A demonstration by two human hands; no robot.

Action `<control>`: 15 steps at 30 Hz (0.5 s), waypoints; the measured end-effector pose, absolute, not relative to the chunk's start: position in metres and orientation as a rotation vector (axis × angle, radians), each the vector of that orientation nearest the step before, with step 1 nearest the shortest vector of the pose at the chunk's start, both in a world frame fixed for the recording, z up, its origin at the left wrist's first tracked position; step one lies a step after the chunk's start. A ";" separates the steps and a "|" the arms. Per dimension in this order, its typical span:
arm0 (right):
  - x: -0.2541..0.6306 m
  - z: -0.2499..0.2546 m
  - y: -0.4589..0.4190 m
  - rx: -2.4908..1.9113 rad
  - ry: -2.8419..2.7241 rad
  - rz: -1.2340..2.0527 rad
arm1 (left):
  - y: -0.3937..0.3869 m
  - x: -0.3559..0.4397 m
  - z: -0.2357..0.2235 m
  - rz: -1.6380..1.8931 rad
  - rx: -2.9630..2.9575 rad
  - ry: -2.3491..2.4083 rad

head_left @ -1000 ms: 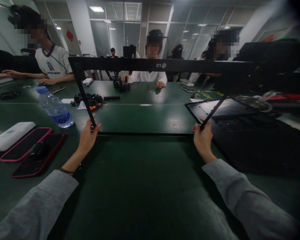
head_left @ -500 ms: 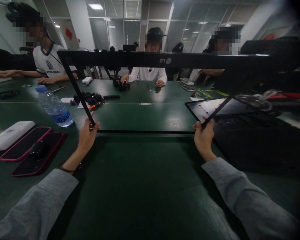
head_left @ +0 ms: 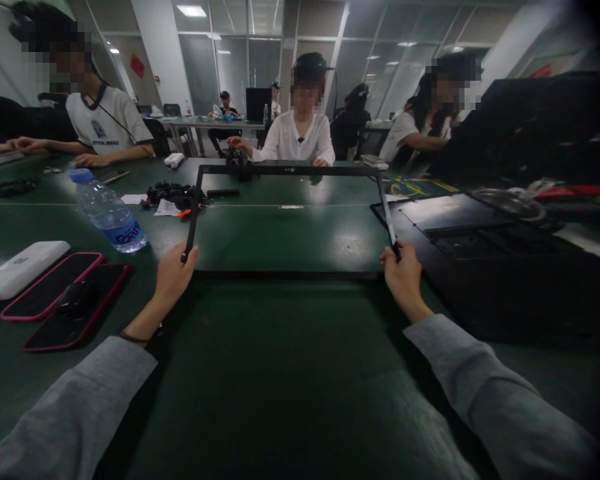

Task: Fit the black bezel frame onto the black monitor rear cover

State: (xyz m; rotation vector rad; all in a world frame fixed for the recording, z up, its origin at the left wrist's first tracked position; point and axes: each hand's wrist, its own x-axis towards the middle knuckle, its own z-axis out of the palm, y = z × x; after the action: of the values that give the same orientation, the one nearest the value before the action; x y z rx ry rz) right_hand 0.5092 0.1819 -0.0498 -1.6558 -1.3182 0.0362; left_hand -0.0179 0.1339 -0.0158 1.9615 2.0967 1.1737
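Frame (head_left: 289,275) hides partly behind left hand (head_left: 176,272) and right hand (head_left: 403,273).

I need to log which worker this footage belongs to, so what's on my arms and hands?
You wear loose, plain grey long sleeves ending above both wrists. A thin dark band circles your left wrist. Both hands are bare, without gloves; no ring can be made out.

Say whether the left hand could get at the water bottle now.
Likely yes, but only after letting go of the black frame; nothing visible blocks the gap from the left hand to the bottle.
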 end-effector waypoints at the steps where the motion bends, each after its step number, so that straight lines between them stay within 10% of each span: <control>1: 0.511 -0.052 0.184 -1.673 -1.333 0.027 | 0.135 -0.019 -0.017 1.114 1.974 2.127; 15: 0.523 -0.063 0.193 -1.874 -1.397 0.009 | 0.139 -0.025 -0.025 0.638 2.025 2.267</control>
State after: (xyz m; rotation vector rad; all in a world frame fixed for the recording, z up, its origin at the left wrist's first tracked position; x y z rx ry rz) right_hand 0.5235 0.1928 -0.0626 -1.8741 -1.3966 0.0088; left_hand -0.0249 0.1387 -0.0249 2.0252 2.2669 0.6379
